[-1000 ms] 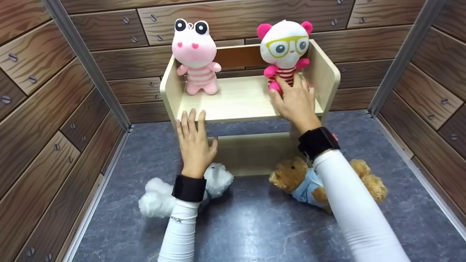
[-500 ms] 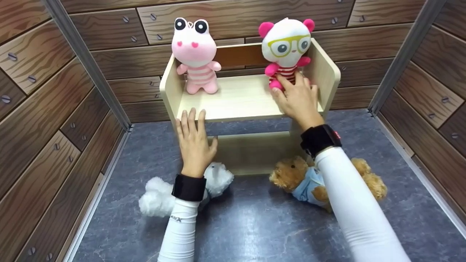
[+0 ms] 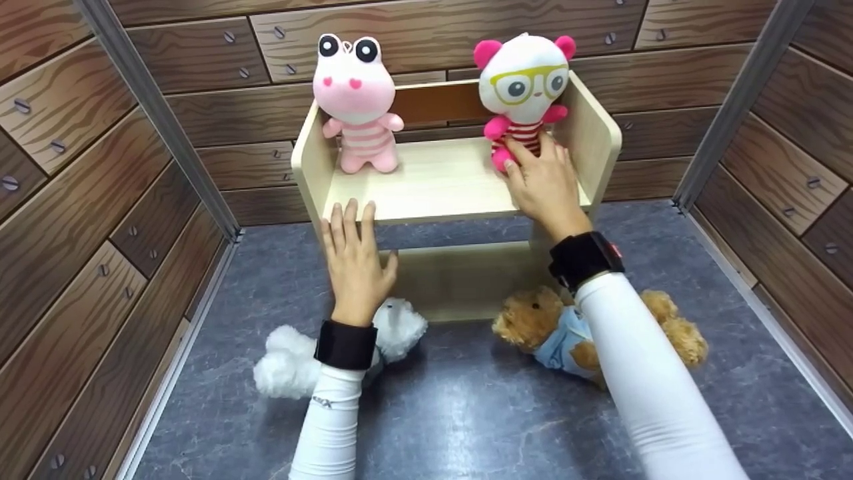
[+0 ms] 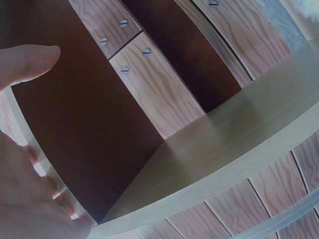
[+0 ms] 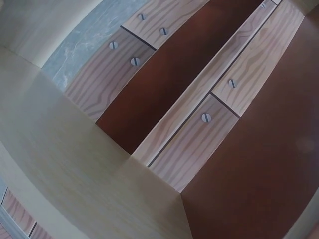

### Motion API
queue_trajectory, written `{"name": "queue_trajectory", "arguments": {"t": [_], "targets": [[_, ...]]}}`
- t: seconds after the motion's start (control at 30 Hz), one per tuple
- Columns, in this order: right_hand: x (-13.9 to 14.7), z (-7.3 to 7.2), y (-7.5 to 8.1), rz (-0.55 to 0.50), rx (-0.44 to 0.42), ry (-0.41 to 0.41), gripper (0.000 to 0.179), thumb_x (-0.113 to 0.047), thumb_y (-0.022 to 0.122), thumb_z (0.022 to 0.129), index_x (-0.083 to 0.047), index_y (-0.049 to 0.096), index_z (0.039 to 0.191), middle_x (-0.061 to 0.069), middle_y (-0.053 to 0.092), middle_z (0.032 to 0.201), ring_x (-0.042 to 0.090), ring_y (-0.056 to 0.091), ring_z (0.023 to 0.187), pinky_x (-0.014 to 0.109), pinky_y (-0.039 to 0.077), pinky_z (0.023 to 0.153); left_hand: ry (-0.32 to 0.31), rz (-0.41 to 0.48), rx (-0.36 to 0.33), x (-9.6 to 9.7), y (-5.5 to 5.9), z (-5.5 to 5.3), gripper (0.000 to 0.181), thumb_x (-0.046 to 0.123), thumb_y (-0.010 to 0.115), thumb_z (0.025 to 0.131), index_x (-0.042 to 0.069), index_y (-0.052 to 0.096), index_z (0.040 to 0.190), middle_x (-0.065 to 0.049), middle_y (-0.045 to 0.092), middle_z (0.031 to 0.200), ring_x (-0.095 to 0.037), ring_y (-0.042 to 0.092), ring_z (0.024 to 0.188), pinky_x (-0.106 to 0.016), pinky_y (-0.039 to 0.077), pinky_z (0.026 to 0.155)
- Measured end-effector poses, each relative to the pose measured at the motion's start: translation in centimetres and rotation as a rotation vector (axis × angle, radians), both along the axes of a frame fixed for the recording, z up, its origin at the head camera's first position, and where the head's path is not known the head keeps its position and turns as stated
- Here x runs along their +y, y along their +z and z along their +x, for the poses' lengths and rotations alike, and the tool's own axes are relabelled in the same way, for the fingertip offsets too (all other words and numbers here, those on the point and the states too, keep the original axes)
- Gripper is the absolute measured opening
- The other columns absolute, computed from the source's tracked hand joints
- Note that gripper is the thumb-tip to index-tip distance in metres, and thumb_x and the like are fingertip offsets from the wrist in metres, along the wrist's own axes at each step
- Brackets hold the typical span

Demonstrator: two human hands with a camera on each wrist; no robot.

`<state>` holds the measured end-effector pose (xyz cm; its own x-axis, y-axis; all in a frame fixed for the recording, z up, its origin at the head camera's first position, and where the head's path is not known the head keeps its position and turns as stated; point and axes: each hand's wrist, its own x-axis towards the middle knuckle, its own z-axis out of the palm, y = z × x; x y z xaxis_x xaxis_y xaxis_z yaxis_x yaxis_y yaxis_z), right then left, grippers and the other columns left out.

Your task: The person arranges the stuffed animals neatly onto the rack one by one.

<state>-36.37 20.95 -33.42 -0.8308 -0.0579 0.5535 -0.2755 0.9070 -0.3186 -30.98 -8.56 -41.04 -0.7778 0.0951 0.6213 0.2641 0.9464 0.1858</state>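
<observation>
A plush panda [image 3: 526,90] with yellow glasses, pink ears and a striped body sits at the right end of the shelf's top board [image 3: 440,183]. My right hand [image 3: 548,190] lies against its lower body, with extended fingers touching the belly and legs; part of the legs is hidden behind it. Toward the left end of that board stands a pink plush frog-like toy [image 3: 356,100] with striped clothing, untouched. My left hand [image 3: 356,267] is spread, its straight fingertips at the board's front edge. The left wrist view shows its thumb [image 4: 30,62] beside the wooden shelf.
A white plush toy [image 3: 286,363] lies on the dark floor beneath my left forearm. On the right, a brown teddy bear [image 3: 533,320] in a blue shirt lies partly under my right forearm. The lower shelf board [image 3: 466,280] is below. Wood-patterned walls [image 3: 86,267] enclose the area.
The panda shifted slightly right with my right hand, then stayed put. Since half a second ago, my right thumb and fingers have shifted slightly against its legs. My left hand has stayed still.
</observation>
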Motion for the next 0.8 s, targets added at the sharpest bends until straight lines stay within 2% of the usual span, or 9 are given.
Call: {"name": "queue_trajectory", "arguments": {"t": [0.13,0.4,0.57,0.8], "targets": [[-0.03,-0.16,0.01,-0.010,0.024,-0.001,0.043,-0.027,0.051,0.099,-0.017,0.057,0.141,0.035,0.039,0.146,0.052,0.046,0.124,0.058,0.034,0.108,0.002,-0.005,-0.001,-0.01,0.04,-0.04,0.086,0.032,0.077,0.080,0.010,0.034,0.151,-0.019,0.028,0.158,-0.039,0.016,0.150,-0.050,-0.003,0.124],[-0.16,-0.22,0.26,0.001,-0.004,-0.025,0.044,-0.032,0.054,0.098,-0.023,0.057,0.141,0.034,0.040,0.141,0.050,0.044,0.121,0.062,0.038,0.100,-0.002,-0.006,-0.002,0.03,0.07,-0.01,0.086,0.033,0.076,0.080,0.010,0.034,0.151,-0.019,0.028,0.158,-0.039,0.016,0.150,-0.051,-0.002,0.124],[-0.12,-0.29,0.32,-0.006,-0.046,-0.037,0.046,-0.036,0.053,0.099,-0.026,0.055,0.144,0.032,0.034,0.149,0.048,0.036,0.127,0.061,0.037,0.101,-0.001,-0.004,-0.016,0.01,0.15,0.00,0.086,0.033,0.076,0.081,0.011,0.034,0.152,-0.019,0.028,0.159,-0.038,0.014,0.150,-0.050,-0.003,0.124],[-0.06,-0.16,0.13,-0.016,-0.070,-0.033,0.047,-0.038,0.050,0.101,-0.027,0.052,0.146,0.033,0.029,0.152,0.048,0.032,0.132,0.061,0.035,0.105,0.006,-0.011,-0.029,0.02,0.21,0.07,0.086,0.033,0.076,0.081,0.011,0.033,0.152,-0.019,0.027,0.159,-0.038,0.015,0.150,-0.050,-0.003,0.124]]}}
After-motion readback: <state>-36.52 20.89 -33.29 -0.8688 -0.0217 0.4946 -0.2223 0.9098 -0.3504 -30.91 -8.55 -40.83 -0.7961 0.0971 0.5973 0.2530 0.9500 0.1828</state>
